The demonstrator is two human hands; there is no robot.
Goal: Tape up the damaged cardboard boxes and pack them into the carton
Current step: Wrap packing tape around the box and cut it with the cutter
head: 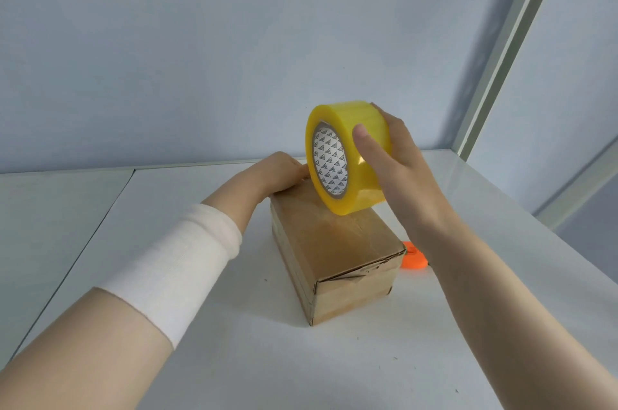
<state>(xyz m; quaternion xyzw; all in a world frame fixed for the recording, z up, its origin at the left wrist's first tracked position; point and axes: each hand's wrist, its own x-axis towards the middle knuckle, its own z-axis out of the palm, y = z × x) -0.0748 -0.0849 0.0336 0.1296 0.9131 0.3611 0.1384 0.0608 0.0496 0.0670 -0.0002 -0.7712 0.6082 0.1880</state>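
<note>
The right grip (pixel 394 172) holds the yellow tape roll (pixel 347 155) with thumb and fingers curled round its width, the roll on edge and touching the top of the cardboard box (pixel 334 252). The left grip (pixel 281 172) rests on the box's far end; its fingertips are hidden behind the roll, so I cannot tell what they do. The box stands on the white worktop (pixel 200 342), with a small orange object (pixel 414 259) just beside it.

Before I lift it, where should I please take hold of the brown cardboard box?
Come from above and span the brown cardboard box across its two long sides, mid-length: that is its narrower width, and it avoids the torn near top edge.
</note>
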